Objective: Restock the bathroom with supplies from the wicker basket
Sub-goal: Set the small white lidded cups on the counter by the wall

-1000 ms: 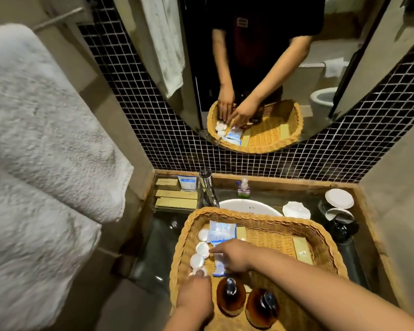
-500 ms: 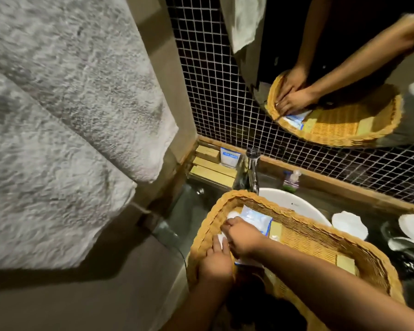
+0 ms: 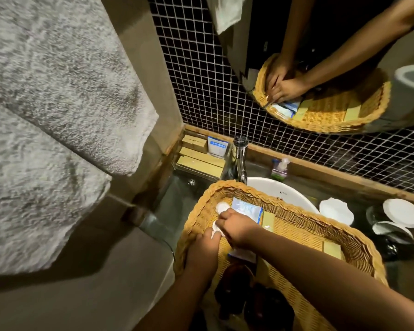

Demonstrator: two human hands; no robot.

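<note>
Closest in, 2 dark brown bottles (image 3: 234, 290) stand at the near end of the wicker basket (image 3: 249, 190), half hidden under the forearms. The left hand (image 3: 202, 249) reaches in with fairly straight fingers, tips touching the white discs (image 3: 221, 207) in the basket's left corner. The right hand (image 3: 237, 226) sits just beside it, fingers curled down and pinching one of those discs, and it covers part of a blue-and-white packet (image 3: 246, 207). A small tan box (image 3: 332, 249) lies flat on the weave. The basket sits over a round white sink (image 3: 273, 187), blocking most of it, on a dark glossy counter (image 3: 179, 192). Behind that are a chrome faucet (image 3: 240, 158), a little pump bottle (image 3: 280, 167), a scalloped white dish (image 3: 336, 211), lidded cups (image 3: 402, 212) and a clear tray (image 3: 198, 161) of tan boxes. Fluffy pale towels (image 3: 46, 115) hang on the left. A black mosaic tile wall (image 3: 189, 68) carries a mirror (image 3: 344, 32).
</note>
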